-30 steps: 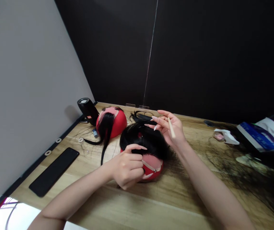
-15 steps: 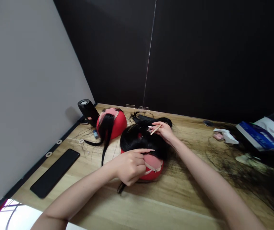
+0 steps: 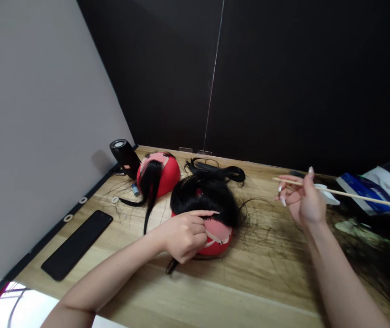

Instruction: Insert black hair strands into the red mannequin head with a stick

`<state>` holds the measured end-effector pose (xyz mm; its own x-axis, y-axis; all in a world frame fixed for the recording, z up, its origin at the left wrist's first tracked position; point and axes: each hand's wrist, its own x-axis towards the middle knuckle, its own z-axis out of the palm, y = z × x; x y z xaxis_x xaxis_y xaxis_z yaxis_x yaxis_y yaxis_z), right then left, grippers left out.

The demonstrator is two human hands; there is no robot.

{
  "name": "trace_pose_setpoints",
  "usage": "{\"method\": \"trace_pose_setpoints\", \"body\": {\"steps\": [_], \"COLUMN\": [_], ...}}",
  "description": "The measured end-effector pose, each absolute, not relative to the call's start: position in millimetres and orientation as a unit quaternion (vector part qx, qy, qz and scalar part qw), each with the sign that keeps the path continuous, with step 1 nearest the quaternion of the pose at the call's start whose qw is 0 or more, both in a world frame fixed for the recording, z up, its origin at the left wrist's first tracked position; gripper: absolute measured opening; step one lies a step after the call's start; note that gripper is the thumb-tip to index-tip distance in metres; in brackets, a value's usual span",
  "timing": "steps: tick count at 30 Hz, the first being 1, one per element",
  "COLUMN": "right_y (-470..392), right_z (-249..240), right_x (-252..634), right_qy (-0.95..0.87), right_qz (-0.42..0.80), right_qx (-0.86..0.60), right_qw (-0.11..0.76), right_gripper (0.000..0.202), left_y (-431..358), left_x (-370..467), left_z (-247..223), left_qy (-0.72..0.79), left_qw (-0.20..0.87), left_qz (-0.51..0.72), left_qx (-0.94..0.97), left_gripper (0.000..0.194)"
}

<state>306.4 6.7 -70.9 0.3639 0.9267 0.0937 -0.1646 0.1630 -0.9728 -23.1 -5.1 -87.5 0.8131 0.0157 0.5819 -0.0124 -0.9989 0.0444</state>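
Note:
My left hand [image 3: 186,234] lies over the near side of a black-haired wig [image 3: 211,196] on a red dome-shaped block [image 3: 215,249]. Its index finger stretches along the hair edge beside the pink cap patch [image 3: 218,228], while the other fingers curl down against the block. The thumb is hidden. To the right, above the table, my right hand [image 3: 304,198] grips a long thin wooden stick [image 3: 352,195], palm turned up and fingers partly spread. The stick points away to the right. Behind stands a second red block [image 3: 170,177] with a pink cap and black strands.
A black cylindrical speaker [image 3: 124,157] stands at the back left, near a small blue spool-like item [image 3: 135,190]. A black phone [image 3: 77,244] lies at left by small pale rings [image 3: 68,218]. Loose hair [image 3: 263,228] and a blue-and-white packet [image 3: 368,193] are at right.
My right hand has moved away from the wig to the right with the stick, whose full length now shows. My left hand stays in place on the wig.

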Motion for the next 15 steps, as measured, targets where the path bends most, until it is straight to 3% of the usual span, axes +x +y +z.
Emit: {"method": "trace_pose_setpoints", "body": {"steps": [8, 15], "right_y": [-54, -47], "right_z": [-88, -89], "right_x": [224, 194], "right_qy": [-0.549, -0.600], "right_qz": [0.554, 0.511], "right_qx": [-0.400, -0.376], "right_qw": [0.481, 0.488], "right_gripper": [0.024, 0.029], "left_y": [-5, -4], "left_x": [-24, -25], "left_z": [-88, -87], "left_qy": [0.006, 0.006], "left_qw": [0.022, 0.024], "left_qz": [0.295, 0.294], "left_qx": [0.955, 0.955], "left_gripper": [0.014, 0.014]}}
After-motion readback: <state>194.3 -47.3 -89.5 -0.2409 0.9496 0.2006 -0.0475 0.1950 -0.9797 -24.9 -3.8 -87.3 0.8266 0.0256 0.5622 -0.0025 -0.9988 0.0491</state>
